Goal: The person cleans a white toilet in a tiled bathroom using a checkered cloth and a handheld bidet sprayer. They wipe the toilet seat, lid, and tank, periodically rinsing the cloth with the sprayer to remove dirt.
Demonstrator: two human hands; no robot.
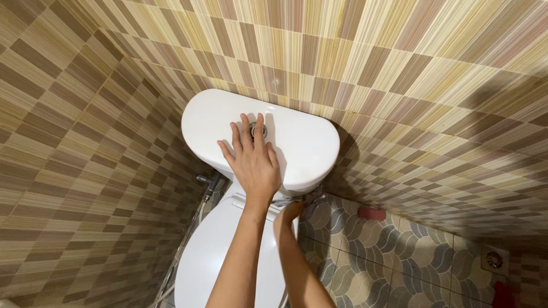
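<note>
The person is laying the left hand [254, 165] flat on the white cistern lid [305, 145], fingers spread fairly wide and gripping nothing. The round chrome flush button [258, 130] is sitting right under the tips of the two longest fingers, partly covered by them. The palm is resting on the lid's near half. The right hand [290, 212] is reaching in below the cistern, beneath the left wrist. Its fingers are curling out of sight toward a metal hose fitting [311, 198] just beyond them, so it cannot be told whether they are closing on anything. Below both forearms the white toilet lid [214, 251] is lying shut. To the left of the spread fingers a spray valve [206, 182] is hanging by the striped wall tiles [399, 68]. Well to the right of the fingers a pink object [371, 213] is lying on the patterned floor [365, 262], with a round drain [494, 260] farther off. Judging from this, the button looks best worked with the fingertips pressing straight down on its centre while the palm is steadying the loose ceramic lid. The lower hand should probably be feeling gently, not pulling at the hose.
</note>
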